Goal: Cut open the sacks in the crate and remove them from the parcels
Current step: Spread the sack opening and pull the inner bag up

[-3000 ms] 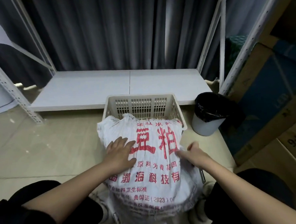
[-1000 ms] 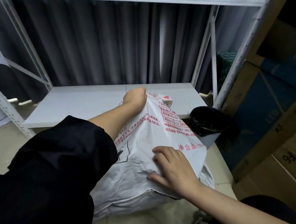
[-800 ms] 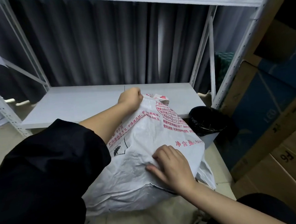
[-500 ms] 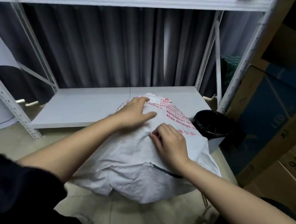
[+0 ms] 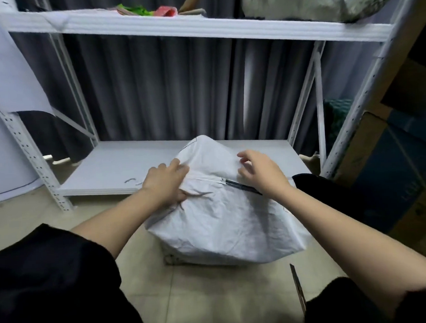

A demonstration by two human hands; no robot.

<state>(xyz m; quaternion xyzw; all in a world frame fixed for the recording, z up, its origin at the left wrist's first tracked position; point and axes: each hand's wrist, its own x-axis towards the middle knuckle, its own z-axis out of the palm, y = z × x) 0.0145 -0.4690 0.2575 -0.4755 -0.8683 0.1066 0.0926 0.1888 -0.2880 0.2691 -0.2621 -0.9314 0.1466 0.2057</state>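
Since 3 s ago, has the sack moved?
Yes. The white sack was turned over: its red-printed face no longer shows, a plain side with a dark slit faces up. Its top now overlaps the lower shelf board, gripped by the left hand.

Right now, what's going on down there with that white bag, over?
Left hand gripping sack fabric. Right hand curled over its top, grip unclear. Sack uncut, on floor. Blade lying beside it.
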